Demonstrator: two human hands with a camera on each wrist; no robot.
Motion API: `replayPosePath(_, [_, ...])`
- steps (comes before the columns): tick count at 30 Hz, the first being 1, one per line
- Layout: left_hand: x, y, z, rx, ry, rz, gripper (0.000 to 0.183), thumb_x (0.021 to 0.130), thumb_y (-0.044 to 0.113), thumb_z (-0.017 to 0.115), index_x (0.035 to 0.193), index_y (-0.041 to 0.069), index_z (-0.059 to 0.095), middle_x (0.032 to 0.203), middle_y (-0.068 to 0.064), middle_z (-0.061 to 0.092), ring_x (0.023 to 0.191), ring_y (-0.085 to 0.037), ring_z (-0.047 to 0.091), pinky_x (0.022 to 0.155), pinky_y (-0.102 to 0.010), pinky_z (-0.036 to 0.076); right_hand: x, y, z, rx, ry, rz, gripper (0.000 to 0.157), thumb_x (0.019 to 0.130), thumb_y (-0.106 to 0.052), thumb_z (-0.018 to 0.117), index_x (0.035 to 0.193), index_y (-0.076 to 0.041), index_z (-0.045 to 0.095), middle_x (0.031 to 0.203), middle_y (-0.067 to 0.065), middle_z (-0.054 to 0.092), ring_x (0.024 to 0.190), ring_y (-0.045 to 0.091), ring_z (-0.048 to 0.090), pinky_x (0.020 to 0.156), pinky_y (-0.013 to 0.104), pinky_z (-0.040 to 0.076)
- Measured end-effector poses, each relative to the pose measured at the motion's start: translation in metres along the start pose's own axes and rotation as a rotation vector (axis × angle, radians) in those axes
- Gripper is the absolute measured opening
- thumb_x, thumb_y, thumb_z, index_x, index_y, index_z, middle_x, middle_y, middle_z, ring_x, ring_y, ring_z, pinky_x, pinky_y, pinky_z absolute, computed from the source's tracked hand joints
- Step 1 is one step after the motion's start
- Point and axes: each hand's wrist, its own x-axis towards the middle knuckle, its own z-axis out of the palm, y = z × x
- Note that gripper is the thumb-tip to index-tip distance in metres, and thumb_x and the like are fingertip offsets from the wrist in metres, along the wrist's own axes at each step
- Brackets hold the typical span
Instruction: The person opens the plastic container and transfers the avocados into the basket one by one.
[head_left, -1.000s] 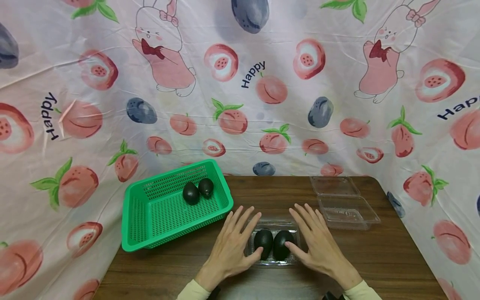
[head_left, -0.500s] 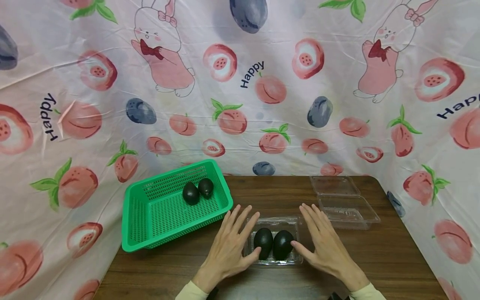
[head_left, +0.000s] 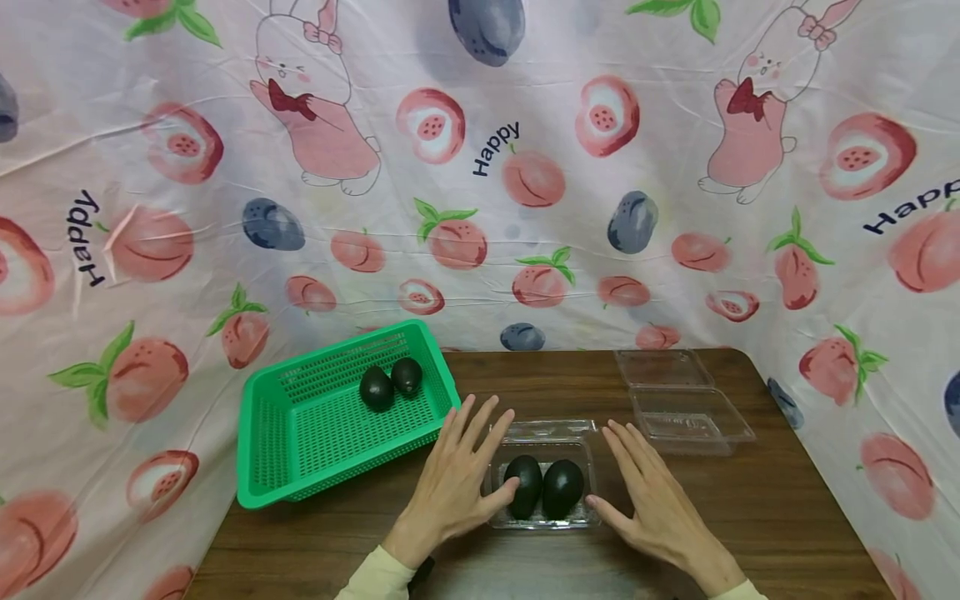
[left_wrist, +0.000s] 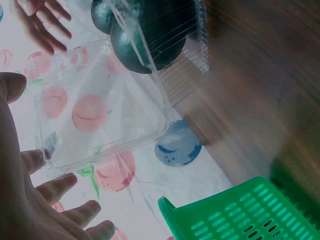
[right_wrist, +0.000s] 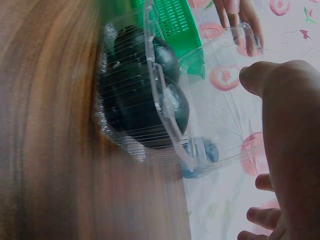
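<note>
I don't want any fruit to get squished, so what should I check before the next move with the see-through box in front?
Judging by the raised lid, closing it may come next.
1. Two fruits inside the front box: ok, the left fruit and right fruit sit side by side.
2. Lid open, ready to fold: ok, it stands up at the back.
3. Left hand clear of the fruit: cannot tell; its thumb overlaps the left fruit in the head view.
4. Right hand beside the box: ok.
5. Fruits low enough for the lid: cannot tell.
6. All fruit boxed: not ok, two are in the green basket.
</note>
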Motion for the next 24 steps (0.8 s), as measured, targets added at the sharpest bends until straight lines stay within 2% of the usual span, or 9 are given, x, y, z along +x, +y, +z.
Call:
replayPosePath(6, [0.008,-0.003,-0.001,0.003,-0.023,-0.005,0.095,0.094,0.057,0.082,0.173,0.019,0.047,0.176,-0.016,0.05,0.164,-0.051,0.045,0.129,-0.072,0.045,-0.007,-0.002,0.005,-0.015,-0.011,-0.018,0.097,0.096,-0.052,0.088,0.167,0.002,0.05,0.169,0.024,0.055,0.152,0.056,0.052,0.139,0.014,-0.003])
replayPosePath(16, [0.019,-0.008,0.0,-0.015,-0.062,-0.032,0.091,0.098,0.059,0.077,0.174,0.02,0.046,0.179,-0.015,0.046,0.167,-0.052,0.041,0.129,-0.074,0.043,-0.016,-0.002,0.016,-0.035,-0.063,-0.012,0.097,0.094,-0.052,0.089,0.166,0.001,0.052,0.172,0.022,0.053,0.153,0.055,0.053,0.138,0.014,-0.009])
replayPosePath(24, [0.028,-0.013,0.002,-0.034,-0.083,-0.049,0.088,0.101,0.059,0.074,0.174,0.019,0.046,0.179,-0.015,0.046,0.167,-0.052,0.041,0.132,-0.074,0.039,-0.018,-0.001,0.023,-0.064,-0.09,-0.028,0.099,0.096,-0.061,0.084,0.167,0.0,0.052,0.172,0.023,0.053,0.154,0.054,0.053,0.137,0.016,-0.012])
